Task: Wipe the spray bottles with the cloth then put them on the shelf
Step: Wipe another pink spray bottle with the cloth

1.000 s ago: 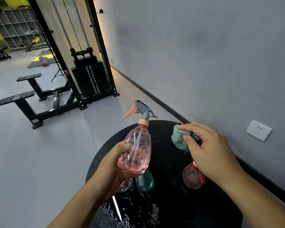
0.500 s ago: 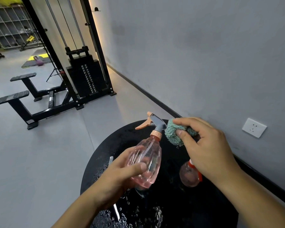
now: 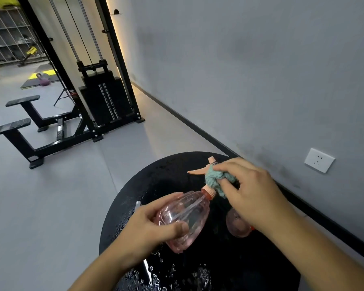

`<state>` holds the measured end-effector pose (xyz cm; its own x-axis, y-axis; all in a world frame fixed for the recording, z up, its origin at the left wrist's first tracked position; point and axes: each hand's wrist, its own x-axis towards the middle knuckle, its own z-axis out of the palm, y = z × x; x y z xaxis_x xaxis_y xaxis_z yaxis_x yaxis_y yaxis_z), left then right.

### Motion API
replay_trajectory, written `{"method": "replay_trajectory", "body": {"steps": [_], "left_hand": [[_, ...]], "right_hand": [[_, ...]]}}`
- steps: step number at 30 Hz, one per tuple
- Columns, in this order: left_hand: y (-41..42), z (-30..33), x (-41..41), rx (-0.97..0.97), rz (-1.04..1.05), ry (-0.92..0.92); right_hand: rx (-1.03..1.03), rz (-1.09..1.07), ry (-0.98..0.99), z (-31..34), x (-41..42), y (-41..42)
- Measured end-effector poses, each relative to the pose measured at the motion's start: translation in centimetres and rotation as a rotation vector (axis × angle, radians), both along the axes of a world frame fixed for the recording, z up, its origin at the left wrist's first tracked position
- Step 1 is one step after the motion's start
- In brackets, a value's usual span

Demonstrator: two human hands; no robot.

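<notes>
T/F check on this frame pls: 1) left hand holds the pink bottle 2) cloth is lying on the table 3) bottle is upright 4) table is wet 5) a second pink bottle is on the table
1) True: the left hand grips the pink bottle by its body.
2) False: the right hand pinches the cloth against the bottle's spray head.
3) False: it is tilted, neck pointing up and to the right.
4) True: water drops lie on the black table near its front edge.
5) True: a second pink bottle sits below the right hand, partly hidden.
</notes>
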<state>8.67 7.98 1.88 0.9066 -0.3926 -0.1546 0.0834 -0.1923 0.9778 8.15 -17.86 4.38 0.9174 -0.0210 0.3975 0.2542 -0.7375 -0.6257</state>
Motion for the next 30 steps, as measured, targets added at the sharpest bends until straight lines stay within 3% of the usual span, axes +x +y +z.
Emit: {"method": "replay_trajectory", "body": {"steps": [3, 8, 12, 17, 22, 27, 30], "left_hand": [[0.0, 0.1, 0.4, -0.005, 0.0, -0.023], [-0.1, -0.3, 0.5, 0.013, 0.004, -0.034], [-0.2, -0.5, 0.7, 0.014, -0.002, -0.043], [0.1, -0.5, 0.6, 0.011, 0.013, -0.037], [-0.2, -0.5, 0.5, 0.014, 0.001, -0.044], [-0.1, -0.4, 0.5, 0.016, 0.005, -0.045], [-0.1, -0.4, 0.6, 0.017, 0.003, -0.054]], "right_hand": [[0.061, -0.084, -0.01, 0.4, 0.4, -0.6], [-0.016, 0.008, 0.005, 0.0, -0.3, 0.3], [0.047, -0.106, 0.001, 0.2, 0.2, -0.4], [0.059, -0.032, 0.051, 0.4, -0.7, 0.3], [0.121, -0.17, 0.04, 0.2, 0.0, -0.4], [0.138, -0.067, 0.07, -0.1, -0.7, 0.5], [0.159, -0.142, 0.049, 0.0, -0.1, -0.3]]}}
